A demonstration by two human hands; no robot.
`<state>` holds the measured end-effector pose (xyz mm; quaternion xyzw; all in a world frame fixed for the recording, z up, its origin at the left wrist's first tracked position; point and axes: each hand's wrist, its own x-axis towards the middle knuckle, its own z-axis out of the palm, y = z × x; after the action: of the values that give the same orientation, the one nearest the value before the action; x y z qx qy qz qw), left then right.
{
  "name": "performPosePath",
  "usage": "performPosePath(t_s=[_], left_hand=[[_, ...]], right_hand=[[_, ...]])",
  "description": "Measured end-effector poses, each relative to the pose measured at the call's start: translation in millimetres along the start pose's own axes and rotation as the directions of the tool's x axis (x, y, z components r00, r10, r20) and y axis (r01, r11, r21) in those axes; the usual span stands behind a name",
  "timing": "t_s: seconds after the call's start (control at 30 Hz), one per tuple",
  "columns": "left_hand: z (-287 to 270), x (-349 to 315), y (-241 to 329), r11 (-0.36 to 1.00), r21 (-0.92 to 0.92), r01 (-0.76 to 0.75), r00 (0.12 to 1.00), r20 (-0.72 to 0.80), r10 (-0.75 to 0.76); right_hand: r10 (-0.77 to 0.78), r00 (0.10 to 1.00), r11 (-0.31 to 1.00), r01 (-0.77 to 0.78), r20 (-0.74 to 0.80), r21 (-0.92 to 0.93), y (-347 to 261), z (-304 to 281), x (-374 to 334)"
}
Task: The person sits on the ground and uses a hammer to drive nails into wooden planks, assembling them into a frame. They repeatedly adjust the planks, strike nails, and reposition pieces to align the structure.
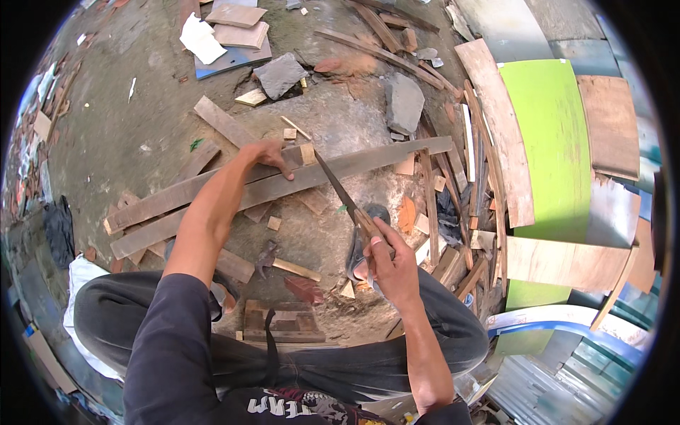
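Observation:
Two long wooden planks lie side by side across my front. The shorter far plank (177, 191) ends in a pale cut face; the longer near plank (368, 164) reaches further right. My left hand (265, 157) grips the far plank near that end, its thumb reaching onto the near plank. In my right hand (393, 265) is a handsaw (336, 183), held by its wooden handle. The narrow blade slants up and left, its tip close to the far plank's cut end; whether it touches the wood I cannot tell. A hammer (294, 269) rests on the ground below the planks.
Small wood offcuts (274, 223) lie around the planks. Grey stone slabs (405, 105) and a rough stone (280, 76) sit beyond. Scrap timber (433, 191) and a green board (549, 142) line the right side. A low wooden block (280, 322) is between my legs.

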<state>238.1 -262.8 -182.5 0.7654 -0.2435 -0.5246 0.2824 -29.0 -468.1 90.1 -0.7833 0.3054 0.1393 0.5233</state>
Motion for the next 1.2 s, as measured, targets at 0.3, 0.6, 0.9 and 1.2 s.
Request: performPosePath(t_s=[0.3,0.6,0.9,1.2], left_hand=[[-11,0,13,0.999,-0.019,0.029,0.998,0.048,-0.028],[-9,9,1,0.995,0.050,0.090,0.995,0.045,-0.092],[-7,11,-3,0.999,-0.004,0.043,0.998,0.048,-0.042],[-10,0,8,0.999,0.015,0.037,0.999,-0.023,-0.037]], right_hand=[[0.017,1.000,0.992,-0.016,0.005,-0.126,-55,-12,13],[0.121,0.990,0.979,-0.108,0.068,-0.173,-110,-12,26],[0.018,0.999,0.945,-0.004,0.042,-0.326,-119,-1,20],[0.025,0.999,0.972,-0.016,0.034,-0.233,-96,0,10]])
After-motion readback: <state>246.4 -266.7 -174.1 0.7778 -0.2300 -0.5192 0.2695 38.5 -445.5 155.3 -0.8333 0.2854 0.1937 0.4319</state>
